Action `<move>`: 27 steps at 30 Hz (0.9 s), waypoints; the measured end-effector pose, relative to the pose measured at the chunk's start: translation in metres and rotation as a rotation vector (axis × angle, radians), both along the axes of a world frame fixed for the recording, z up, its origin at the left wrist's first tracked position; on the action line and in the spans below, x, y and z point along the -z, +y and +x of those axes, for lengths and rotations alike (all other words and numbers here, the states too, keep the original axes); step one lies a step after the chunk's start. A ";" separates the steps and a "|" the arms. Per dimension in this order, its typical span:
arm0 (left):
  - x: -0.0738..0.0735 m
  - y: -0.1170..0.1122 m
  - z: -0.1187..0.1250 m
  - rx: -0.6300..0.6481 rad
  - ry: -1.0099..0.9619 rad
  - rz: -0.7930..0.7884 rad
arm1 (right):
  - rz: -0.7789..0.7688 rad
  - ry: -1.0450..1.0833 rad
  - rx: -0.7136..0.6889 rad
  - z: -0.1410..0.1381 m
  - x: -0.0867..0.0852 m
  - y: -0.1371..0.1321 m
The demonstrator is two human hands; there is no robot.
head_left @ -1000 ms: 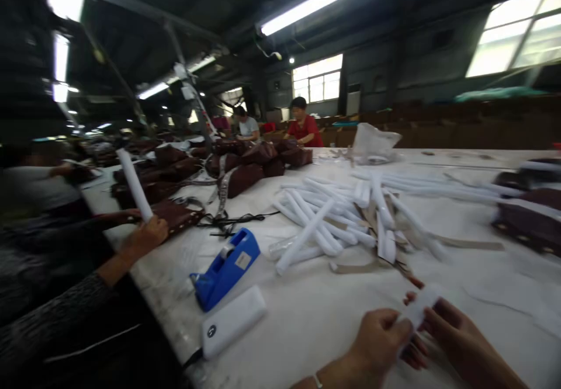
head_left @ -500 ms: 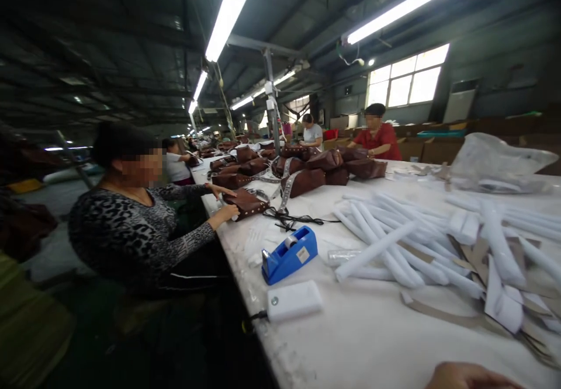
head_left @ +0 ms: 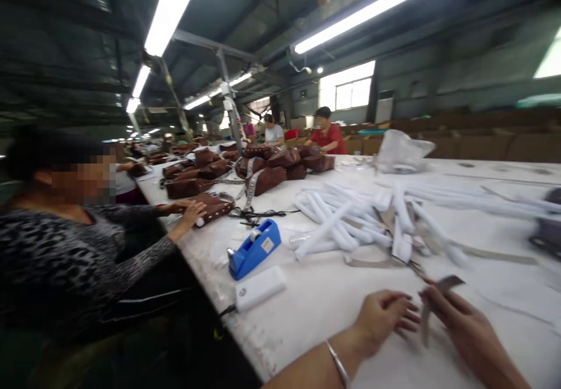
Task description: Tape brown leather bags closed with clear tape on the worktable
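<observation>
My right hand [head_left: 465,326] pinches a curved grey-brown strip [head_left: 425,322] over the white tabletop, with one end hanging down and the other sticking up past the fingers. Just left of it is my left hand [head_left: 385,320], its fingers half bent and apart, with nothing visible in them; a silver bangle circles that wrist. Beyond both hands lies a pile of white tube-like rolls [head_left: 326,228]. More grey-brown strips [head_left: 372,262] lie among and beside them.
A blue tape dispenser [head_left: 255,250] and a white box with a cord [head_left: 260,288] stand near the table's left edge. Brown studded bags [head_left: 269,180] are heaped farther back. A seated co-worker [head_left: 65,249] at left handles one bag. A clear plastic bag [head_left: 401,152] lies behind the rolls.
The view has swung to the right. Both my hands now show at lower right, where only part of one hand showed before, and a strip is in my right hand.
</observation>
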State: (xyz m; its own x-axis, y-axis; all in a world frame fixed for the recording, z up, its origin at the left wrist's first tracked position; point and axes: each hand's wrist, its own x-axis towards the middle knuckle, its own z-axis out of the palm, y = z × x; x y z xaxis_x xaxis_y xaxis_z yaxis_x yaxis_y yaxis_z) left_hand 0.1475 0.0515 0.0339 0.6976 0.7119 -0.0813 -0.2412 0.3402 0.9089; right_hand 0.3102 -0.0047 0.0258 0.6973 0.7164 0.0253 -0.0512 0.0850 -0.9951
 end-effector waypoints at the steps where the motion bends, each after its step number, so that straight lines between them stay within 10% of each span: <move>1: -0.002 0.000 -0.002 0.002 0.015 0.041 | 0.015 0.075 -0.020 0.000 -0.004 -0.002; 10: 0.002 0.006 -0.003 0.147 0.003 0.055 | 0.092 0.169 -0.143 -0.007 -0.004 0.007; 27: -0.007 0.008 -0.001 0.188 0.108 -0.025 | 0.167 0.291 0.091 -0.002 -0.017 0.008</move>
State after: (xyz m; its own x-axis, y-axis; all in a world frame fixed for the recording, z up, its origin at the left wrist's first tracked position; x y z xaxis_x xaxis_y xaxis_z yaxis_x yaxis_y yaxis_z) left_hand 0.1462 0.0592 0.0406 0.8042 0.5668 -0.1788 -0.0728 0.3925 0.9169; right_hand 0.3081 0.0038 0.0430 0.7535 0.6535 -0.0723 -0.3153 0.2627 -0.9119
